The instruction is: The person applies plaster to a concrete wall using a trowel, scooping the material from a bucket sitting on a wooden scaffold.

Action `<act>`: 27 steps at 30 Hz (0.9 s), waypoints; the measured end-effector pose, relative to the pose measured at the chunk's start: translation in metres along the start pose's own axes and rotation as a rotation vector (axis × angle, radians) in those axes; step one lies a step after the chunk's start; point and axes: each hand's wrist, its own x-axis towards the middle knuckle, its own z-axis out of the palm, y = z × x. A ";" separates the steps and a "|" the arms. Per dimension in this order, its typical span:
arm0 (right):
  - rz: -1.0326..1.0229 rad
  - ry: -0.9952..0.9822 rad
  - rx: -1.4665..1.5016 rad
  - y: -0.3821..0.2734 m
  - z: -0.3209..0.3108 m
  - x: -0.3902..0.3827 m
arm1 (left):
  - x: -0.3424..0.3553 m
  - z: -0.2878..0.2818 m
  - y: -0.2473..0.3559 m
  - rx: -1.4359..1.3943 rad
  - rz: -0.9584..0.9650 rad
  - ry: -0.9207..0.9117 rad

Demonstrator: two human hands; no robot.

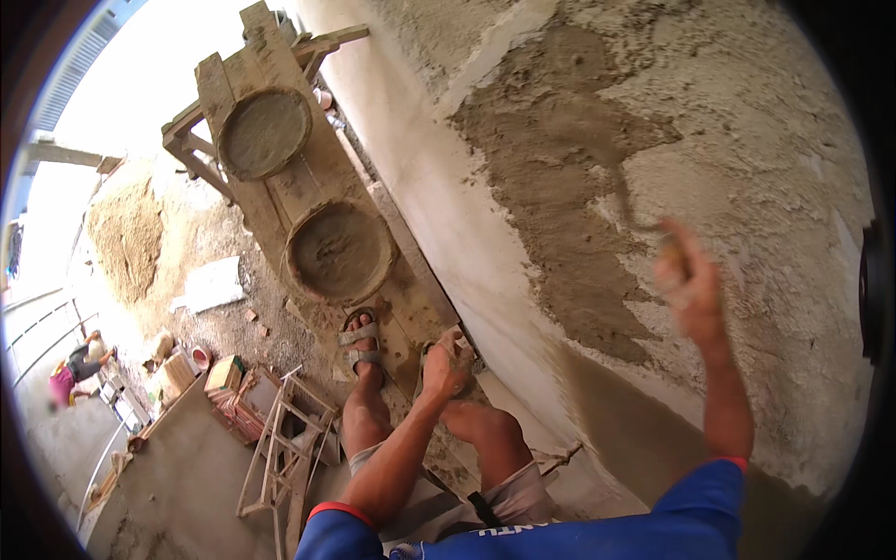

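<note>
My right hand (688,275) is wrapped round the handle of a trowel (623,196); its blurred blade is against the wet grey mortar patch (532,187) on the rough wall (765,149). My left hand (450,366) is low by my right knee, over the plank and beside the wall's base; its fingers are curled, and what they hold, if anything, is hidden. Two round pans of mortar, one (338,252) near my feet and another (263,133) farther along, sit on the wooden plank scaffold (243,201) where I stand in sandals.
Below to the left are a sand pile (126,238), stacked tiles (238,397), a wooden ladder-like frame (285,448) and a curved metal railing (37,331). A person in a pink top (70,378) bends by the railing, well apart from me.
</note>
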 end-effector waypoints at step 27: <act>-0.579 -0.596 -0.571 0.034 0.500 0.141 | 0.132 -0.167 -0.182 -0.502 -0.281 0.581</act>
